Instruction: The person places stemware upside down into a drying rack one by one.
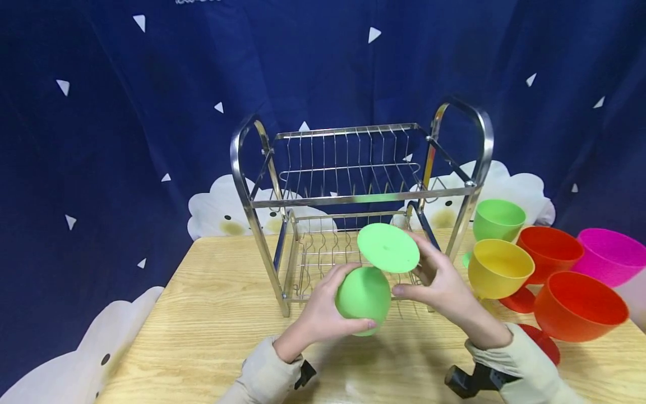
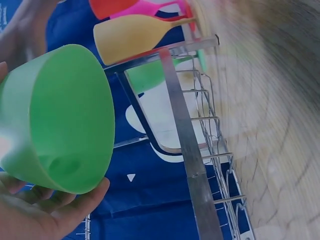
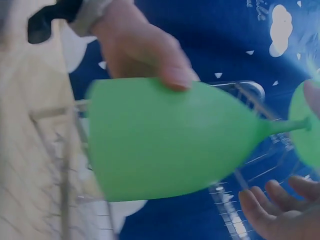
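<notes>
A light green plastic goblet [image 1: 365, 296] is held in the air, its round base tipped up in the head view. My left hand [image 1: 324, 310] grips the bowl from the side, thumb in front. In the left wrist view the goblet's open mouth [image 2: 72, 120] shows, with left fingers [image 2: 82, 205] curved along the bowl. My right hand [image 1: 446, 286] is beside the base, fingers spread. One right fingertip overlaps the disc in the right wrist view, while the other fingers [image 3: 280, 205] stand apart from it.
Behind the hands stands a two-tier metal dish rack [image 1: 363, 199] on the wooden table [image 1: 176, 336]. At the right are another green goblet [image 1: 498, 220], a yellow goblet [image 1: 499, 269], two red ones [image 1: 580, 306] and a magenta one [image 1: 610, 255]. A blue curtain [image 1: 323, 67] hangs behind.
</notes>
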Demonstrator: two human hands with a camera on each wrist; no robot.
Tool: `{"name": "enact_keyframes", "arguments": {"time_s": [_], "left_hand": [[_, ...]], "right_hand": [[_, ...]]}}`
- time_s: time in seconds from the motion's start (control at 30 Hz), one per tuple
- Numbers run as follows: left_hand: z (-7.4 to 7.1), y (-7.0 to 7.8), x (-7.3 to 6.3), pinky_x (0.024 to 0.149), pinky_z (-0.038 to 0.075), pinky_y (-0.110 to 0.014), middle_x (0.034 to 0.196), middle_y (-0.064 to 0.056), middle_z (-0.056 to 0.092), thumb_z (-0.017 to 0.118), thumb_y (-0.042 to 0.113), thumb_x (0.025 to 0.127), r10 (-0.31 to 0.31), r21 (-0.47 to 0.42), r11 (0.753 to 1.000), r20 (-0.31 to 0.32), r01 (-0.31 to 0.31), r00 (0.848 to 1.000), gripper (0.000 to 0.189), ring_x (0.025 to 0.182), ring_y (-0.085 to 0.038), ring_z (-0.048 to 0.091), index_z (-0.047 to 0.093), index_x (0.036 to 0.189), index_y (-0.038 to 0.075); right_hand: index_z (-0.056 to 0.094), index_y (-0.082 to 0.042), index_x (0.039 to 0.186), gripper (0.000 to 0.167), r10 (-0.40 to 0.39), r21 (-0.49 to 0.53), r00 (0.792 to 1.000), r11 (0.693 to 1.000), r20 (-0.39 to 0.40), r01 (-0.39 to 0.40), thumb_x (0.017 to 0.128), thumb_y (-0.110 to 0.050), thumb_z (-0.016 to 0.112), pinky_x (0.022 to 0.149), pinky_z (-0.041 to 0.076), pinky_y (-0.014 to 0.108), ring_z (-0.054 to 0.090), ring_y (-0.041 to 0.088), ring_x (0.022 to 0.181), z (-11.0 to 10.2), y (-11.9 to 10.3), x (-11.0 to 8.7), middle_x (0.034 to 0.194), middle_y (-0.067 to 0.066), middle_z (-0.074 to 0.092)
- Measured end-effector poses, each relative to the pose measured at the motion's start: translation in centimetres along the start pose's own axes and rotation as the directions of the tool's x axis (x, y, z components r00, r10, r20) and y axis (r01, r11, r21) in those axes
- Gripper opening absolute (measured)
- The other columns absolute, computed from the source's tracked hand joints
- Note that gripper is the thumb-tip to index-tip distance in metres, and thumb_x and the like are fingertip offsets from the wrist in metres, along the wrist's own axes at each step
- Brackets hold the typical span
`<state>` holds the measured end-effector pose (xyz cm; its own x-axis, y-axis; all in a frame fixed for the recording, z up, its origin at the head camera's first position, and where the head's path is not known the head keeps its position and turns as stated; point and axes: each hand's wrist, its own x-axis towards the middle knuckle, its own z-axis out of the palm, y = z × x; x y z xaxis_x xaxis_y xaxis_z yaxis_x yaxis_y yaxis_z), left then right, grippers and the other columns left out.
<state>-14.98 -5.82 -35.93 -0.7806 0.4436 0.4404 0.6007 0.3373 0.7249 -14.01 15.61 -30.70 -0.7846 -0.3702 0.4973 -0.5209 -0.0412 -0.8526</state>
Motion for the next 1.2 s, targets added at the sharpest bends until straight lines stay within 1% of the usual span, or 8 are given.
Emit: {"name": "enact_keyframes", "arguments": {"time_s": [0.13,0.37,0.5,0.67,0.83,0.93,1.1,1.2], "left_hand": [[-0.1,0.2,0.1,0.080,0.049,-0.032,0.121,0.001,0.050,0.084,0.027,0.058,-0.004,-0.017,1.000,-0.029,0.003,1.000,0.084,0.101,-0.018,0.053,0.043,0.131,0.019],[-0.1,0.5,0.1,0.083,0.047,-0.031,0.117,-0.003,0.053,0.086,0.024,0.055,-0.035,-0.064,0.997,-0.063,0.031,0.997,0.089,0.103,-0.016,0.052,0.038,0.129,0.010],[-0.1,0.6,0.2,0.081,0.049,-0.029,0.113,-0.003,0.055,0.087,0.022,0.054,0.000,-0.079,0.997,-0.061,-0.005,0.998,0.085,0.100,-0.017,0.053,0.040,0.124,0.010],[-0.1,0.6,0.0,0.080,0.049,-0.029,0.114,-0.002,0.054,0.087,0.024,0.055,0.015,-0.068,0.998,-0.043,-0.018,0.999,0.085,0.100,-0.017,0.053,0.041,0.125,0.012],[-1.0,0.7,-0.7,0.086,0.047,-0.036,0.124,-0.004,0.050,0.086,0.030,0.055,-0.009,-0.011,1.000,-0.056,0.008,0.998,0.092,0.110,-0.017,0.048,0.038,0.132,0.015],[-2.0,0.5,-1.4,0.087,0.046,-0.038,0.125,-0.005,0.050,0.086,0.030,0.056,0.015,0.025,1.000,-0.089,-0.013,0.996,0.092,0.112,-0.018,0.046,0.038,0.133,0.014],[-3.8,-0.4,-2.3,0.082,0.050,-0.036,0.123,-0.008,0.051,0.085,0.020,0.057,0.083,0.029,0.996,-0.157,-0.079,0.984,0.086,0.108,-0.025,0.050,0.042,0.130,0.008],[-5.0,-0.9,-2.9,0.080,0.051,-0.038,0.122,-0.010,0.052,0.084,0.017,0.058,0.103,0.058,0.994,-0.203,-0.093,0.974,0.082,0.105,-0.027,0.052,0.044,0.128,0.005]], "right_hand": [[0.039,0.000,0.133,0.066,0.037,0.030,0.998,0.999,0.040,-0.039,0.074,0.008,0.066,0.091,0.044,0.024,0.051,0.013,0.111,0.6,1.6,-0.7,0.126,-0.003,0.050],[0.032,0.014,0.130,0.070,0.063,-0.004,0.996,0.998,0.056,-0.063,0.071,0.006,0.069,0.094,0.040,0.021,0.045,0.006,0.115,1.8,3.6,-1.2,0.128,0.029,0.041],[0.033,0.013,0.130,0.071,0.068,-0.037,0.997,0.997,0.039,-0.066,0.069,0.006,0.071,0.092,0.042,0.024,0.048,0.007,0.112,2.2,4.0,-1.2,0.126,0.029,0.043],[0.037,0.013,0.127,0.070,0.008,-0.082,1.000,0.997,0.017,-0.006,0.067,0.008,0.072,0.088,0.046,0.026,0.051,0.008,0.109,2.3,4.1,-1.4,0.124,0.019,0.049],[0.038,0.017,0.125,0.068,-0.045,-0.119,0.999,0.992,-0.008,0.043,0.065,0.012,0.072,0.088,0.045,0.022,0.053,0.005,0.105,2.2,3.8,-1.5,0.117,0.031,0.048],[0.038,0.016,0.125,0.070,-0.056,-0.131,0.998,0.990,-0.012,0.054,0.064,0.012,0.072,0.088,0.045,0.022,0.053,0.006,0.105,2.1,3.5,-1.5,0.118,0.027,0.049],[0.038,0.014,0.127,0.071,-0.089,-0.125,0.996,0.988,-0.004,0.088,0.064,0.013,0.071,0.088,0.045,0.023,0.053,0.008,0.106,1.8,2.9,-1.4,0.122,0.003,0.052],[0.038,0.015,0.126,0.071,-0.115,-0.113,0.993,0.987,0.002,0.115,0.063,0.015,0.071,0.089,0.044,0.023,0.052,0.009,0.107,1.6,2.7,-1.3,0.122,-0.005,0.051]]}}
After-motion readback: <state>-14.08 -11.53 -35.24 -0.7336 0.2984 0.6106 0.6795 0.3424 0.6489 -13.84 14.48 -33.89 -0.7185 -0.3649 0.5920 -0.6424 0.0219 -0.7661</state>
